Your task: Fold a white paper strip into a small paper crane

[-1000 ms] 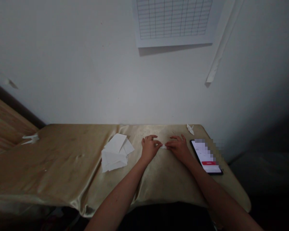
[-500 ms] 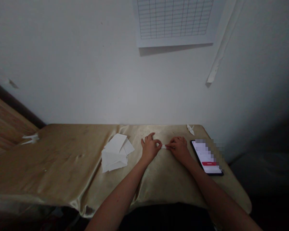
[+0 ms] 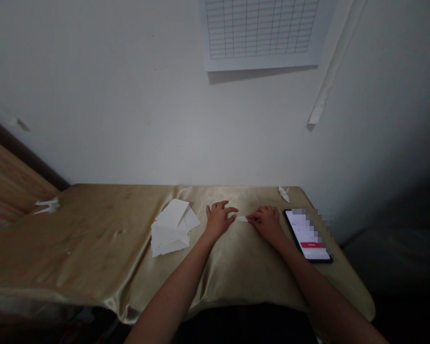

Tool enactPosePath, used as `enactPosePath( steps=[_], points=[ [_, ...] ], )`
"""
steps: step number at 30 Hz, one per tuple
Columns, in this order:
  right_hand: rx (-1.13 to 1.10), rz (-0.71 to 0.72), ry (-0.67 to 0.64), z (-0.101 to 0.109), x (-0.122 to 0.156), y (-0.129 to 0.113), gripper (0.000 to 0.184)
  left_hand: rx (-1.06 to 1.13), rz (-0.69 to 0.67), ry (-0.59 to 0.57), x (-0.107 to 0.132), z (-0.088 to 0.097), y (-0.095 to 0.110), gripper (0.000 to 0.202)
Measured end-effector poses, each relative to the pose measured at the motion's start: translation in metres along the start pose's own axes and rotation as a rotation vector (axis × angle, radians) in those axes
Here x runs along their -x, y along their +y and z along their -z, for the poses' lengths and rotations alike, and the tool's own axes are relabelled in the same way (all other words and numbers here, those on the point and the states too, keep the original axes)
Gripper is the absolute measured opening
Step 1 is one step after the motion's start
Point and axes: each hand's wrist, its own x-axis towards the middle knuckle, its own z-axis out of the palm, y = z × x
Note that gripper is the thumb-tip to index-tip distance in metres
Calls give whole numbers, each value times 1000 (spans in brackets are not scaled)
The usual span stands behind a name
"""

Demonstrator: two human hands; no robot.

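Observation:
A small folded strip of white paper [image 3: 241,219] shows between my two hands, above the gold satin cloth. My right hand [image 3: 267,221] pinches its right end between thumb and fingers. My left hand [image 3: 219,220] is open just left of the paper, thumb and forefinger spread apart near its left tip. Left of that hand lies a loose pile of white paper sheets [image 3: 172,227], some creased.
The table [image 3: 93,229] under the gold cloth stands against a white wall. A phone [image 3: 310,239] with a lit screen lies by my right forearm, a folded paper crane [image 3: 283,193] behind it. Another white folded piece [image 3: 48,206] sits at the far left. A gridded sheet [image 3: 261,33] hangs above.
My left thumb and forefinger have parted and let go of the folded paper, and that hand has shifted slightly left. More of the strip shows now. My right hand keeps its pinch.

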Motion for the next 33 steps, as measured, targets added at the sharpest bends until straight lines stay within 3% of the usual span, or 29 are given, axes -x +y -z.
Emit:
enactPosePath(
  steps=[5,10,25,33],
  points=[
    [5,10,18,-2,1,1,20,27,-131,10,1,-2,-4,30],
    [18,6,46,-1,2,2,23,-10,-326,-106,10,3,5,31],
    [29,-73,38,0,2,7,23,-91,-175,-214,17,11,9,52],
    [55,-65,40,2,3,7,22,-63,-208,-232,13,14,5,53]
  ],
)
